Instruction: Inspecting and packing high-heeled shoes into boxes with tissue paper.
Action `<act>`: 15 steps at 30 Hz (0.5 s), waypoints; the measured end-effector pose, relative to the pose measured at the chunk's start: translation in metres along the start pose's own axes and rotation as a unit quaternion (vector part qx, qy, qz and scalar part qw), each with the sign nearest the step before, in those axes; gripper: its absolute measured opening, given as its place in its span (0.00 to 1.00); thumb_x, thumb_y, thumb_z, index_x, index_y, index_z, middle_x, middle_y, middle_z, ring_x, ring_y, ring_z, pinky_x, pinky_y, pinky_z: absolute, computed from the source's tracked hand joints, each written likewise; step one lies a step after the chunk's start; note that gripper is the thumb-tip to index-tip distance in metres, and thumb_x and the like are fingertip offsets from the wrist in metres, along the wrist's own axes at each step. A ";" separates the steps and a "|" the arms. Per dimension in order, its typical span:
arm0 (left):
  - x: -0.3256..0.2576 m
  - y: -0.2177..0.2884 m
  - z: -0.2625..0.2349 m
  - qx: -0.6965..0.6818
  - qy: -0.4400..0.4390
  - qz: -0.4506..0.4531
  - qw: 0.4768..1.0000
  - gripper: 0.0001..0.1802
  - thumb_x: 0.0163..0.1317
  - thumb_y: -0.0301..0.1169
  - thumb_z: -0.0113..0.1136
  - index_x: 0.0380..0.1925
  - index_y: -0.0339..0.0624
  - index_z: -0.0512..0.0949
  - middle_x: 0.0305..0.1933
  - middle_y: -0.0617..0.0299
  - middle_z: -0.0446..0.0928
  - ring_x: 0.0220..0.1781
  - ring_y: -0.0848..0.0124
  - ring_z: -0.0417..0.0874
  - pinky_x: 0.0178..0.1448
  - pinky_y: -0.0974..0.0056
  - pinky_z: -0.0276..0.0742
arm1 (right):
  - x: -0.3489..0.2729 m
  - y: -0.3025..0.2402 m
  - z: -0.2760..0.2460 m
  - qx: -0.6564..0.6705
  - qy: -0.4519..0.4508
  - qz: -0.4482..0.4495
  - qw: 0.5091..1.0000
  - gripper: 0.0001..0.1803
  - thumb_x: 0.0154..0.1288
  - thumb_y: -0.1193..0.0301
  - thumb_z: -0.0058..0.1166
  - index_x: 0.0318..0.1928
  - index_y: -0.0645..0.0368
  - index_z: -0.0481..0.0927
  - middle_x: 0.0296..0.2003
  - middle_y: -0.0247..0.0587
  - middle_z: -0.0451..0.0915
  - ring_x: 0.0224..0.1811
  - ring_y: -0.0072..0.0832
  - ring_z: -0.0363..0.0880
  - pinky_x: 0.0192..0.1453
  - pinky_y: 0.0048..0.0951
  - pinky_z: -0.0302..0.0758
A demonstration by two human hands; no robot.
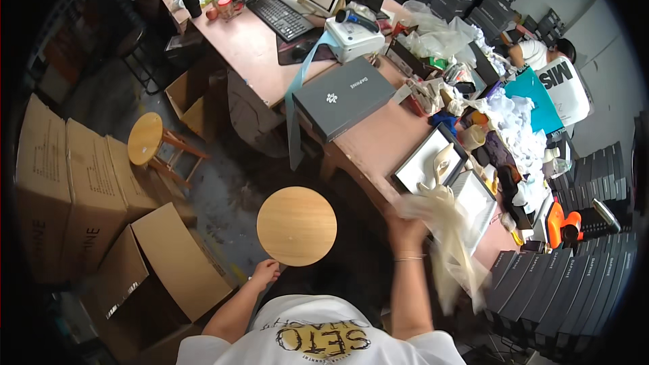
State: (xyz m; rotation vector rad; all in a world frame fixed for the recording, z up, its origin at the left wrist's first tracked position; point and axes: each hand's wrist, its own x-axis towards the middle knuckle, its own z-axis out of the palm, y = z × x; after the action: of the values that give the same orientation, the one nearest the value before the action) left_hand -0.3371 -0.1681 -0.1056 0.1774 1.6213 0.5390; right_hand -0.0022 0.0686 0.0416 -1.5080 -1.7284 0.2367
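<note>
Cream plastic bag (449,230) gripped in the right hand (404,230), hanging over the near edge of the pink table (378,142).

Right-hand fingers are closed around the bag's gathered top; the bag is blurred. Just beyond it an open black shoe box (433,159) holds a pale shoe (443,160) on white paper, with a second open box (476,199) beside it. A closed grey box (341,96) lies farther up the table. The left hand (265,272) curls loosely at the rim of the round wooden stool (296,225). An open cardboard carton (159,270) stands on the floor to the left; its contents cannot be made out.
</note>
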 end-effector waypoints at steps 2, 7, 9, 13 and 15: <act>-0.012 0.010 -0.003 0.032 0.002 0.002 0.999 0.12 0.65 0.37 0.54 0.41 0.42 0.76 0.32 0.66 0.75 0.29 0.75 0.78 0.32 0.70 0.76 | -0.070 0.032 0.058 0.086 -0.137 0.117 0.980 0.39 0.41 0.73 0.65 0.58 0.65 0.66 0.51 0.57 0.72 0.56 0.48 0.70 0.62 0.41 0.66; -0.017 0.039 0.005 0.026 -0.001 0.087 0.996 0.13 0.66 0.36 0.54 0.44 0.38 0.76 0.28 0.66 0.76 0.26 0.78 0.74 0.28 0.72 0.70 | -0.044 -0.003 0.023 0.193 -0.257 0.228 0.919 0.37 0.45 0.71 0.67 0.55 0.62 0.62 0.44 0.50 0.75 0.45 0.35 0.77 0.49 0.34 0.75; -0.034 0.071 0.027 0.034 -0.060 0.171 0.983 0.16 0.67 0.36 0.55 0.47 0.37 0.75 0.31 0.66 0.77 0.30 0.78 0.75 0.32 0.73 0.72 | -0.040 -0.013 -0.006 0.282 -0.283 0.229 0.888 0.36 0.48 0.72 0.68 0.55 0.60 0.60 0.43 0.48 0.75 0.43 0.32 0.77 0.46 0.32 0.75; -0.078 0.155 0.113 0.032 -0.202 0.321 0.925 0.23 0.67 0.35 0.56 0.58 0.35 0.70 0.53 0.56 0.75 0.55 0.71 0.75 0.58 0.69 0.71 | -0.046 -0.040 -0.076 0.386 -0.335 0.301 0.805 0.33 0.51 0.75 0.66 0.52 0.57 0.59 0.37 0.40 0.74 0.32 0.23 0.76 0.36 0.25 0.75; -0.115 0.198 0.161 0.117 -0.243 0.402 0.875 0.24 0.69 0.36 0.51 0.61 0.34 0.65 0.60 0.55 0.70 0.60 0.70 0.72 0.62 0.64 0.68 | -0.056 -0.029 -0.090 0.373 -0.322 0.181 0.851 0.34 0.51 0.77 0.65 0.55 0.56 0.58 0.33 0.36 0.73 0.27 0.22 0.75 0.31 0.24 0.75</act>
State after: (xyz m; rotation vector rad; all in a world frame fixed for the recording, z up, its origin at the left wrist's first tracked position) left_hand -0.2047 -0.0046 0.0794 1.1185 1.0548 0.8388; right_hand 0.0338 -0.0217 0.0937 -1.1797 -1.4927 1.5720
